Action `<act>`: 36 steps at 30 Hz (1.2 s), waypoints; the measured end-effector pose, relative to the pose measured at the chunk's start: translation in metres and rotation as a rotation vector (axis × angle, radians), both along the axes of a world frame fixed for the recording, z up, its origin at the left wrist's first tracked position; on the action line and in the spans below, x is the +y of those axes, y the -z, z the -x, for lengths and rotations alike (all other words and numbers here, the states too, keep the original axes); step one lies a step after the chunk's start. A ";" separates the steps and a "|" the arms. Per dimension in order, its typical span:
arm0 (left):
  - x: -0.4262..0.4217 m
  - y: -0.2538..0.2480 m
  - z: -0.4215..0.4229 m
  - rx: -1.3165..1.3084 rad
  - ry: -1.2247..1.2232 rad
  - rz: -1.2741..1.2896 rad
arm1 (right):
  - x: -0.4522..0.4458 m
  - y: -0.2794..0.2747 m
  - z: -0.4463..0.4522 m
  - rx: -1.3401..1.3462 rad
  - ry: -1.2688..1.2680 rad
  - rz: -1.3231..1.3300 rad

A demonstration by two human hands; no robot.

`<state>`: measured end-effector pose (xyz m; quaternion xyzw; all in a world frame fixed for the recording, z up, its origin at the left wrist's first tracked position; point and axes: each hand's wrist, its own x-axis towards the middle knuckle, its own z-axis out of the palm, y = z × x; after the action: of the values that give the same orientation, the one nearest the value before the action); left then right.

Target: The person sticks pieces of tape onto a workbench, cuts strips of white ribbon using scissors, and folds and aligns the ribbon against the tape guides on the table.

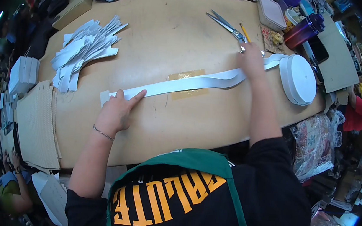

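Observation:
A long white strip of elastic-like band [179, 85] stretches across the table from a white roll [301, 80] at the right. My left hand [117, 109] is open, its fingers spread and pressing down the strip's left end beside a small pale piece [104, 97] on the table. My right hand [252, 62] is closed over the handles of the scissors [226, 26], whose blades point up and left, slightly apart. Near my right wrist the strip curls up and passes beneath that arm. The fingertips of my right hand are partly hidden.
A pile of cut white strips [87, 49] lies at the upper left. Brown tape [191, 75] is stuck under the strip. By the scissors are a yellow pencil [244, 32], a lunch box [271, 12] and a purple bottle [304, 30]. Cardboard sheets [38, 121] line the left edge.

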<state>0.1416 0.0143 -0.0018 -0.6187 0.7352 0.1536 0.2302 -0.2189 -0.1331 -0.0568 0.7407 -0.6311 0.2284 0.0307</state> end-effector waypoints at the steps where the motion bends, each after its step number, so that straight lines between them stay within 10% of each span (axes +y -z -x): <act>1: -0.001 0.000 0.000 0.010 0.013 0.006 | -0.011 -0.006 0.011 0.108 0.084 -0.180; 17: -0.004 -0.003 -0.001 0.021 -0.005 -0.072 | -0.073 -0.046 0.019 0.336 0.190 -0.877; 25: -0.006 -0.001 -0.003 0.016 0.009 -0.064 | -0.091 -0.064 0.047 0.001 0.047 -0.539; 29: -0.007 -0.004 -0.002 0.008 0.013 -0.068 | -0.018 -0.099 0.016 -0.657 -0.120 -0.297; 33: -0.008 -0.001 -0.007 0.053 0.062 -0.050 | 0.111 -0.105 -0.014 -0.816 -0.303 -0.417; 36: -0.010 -0.004 -0.010 0.092 0.069 -0.075 | 0.201 -0.083 -0.026 -1.145 -0.337 -1.064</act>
<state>0.1519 0.0048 0.0019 -0.5762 0.7597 0.2011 0.2244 -0.1925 0.0678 0.0264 0.5091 -0.4528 0.2431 -0.6905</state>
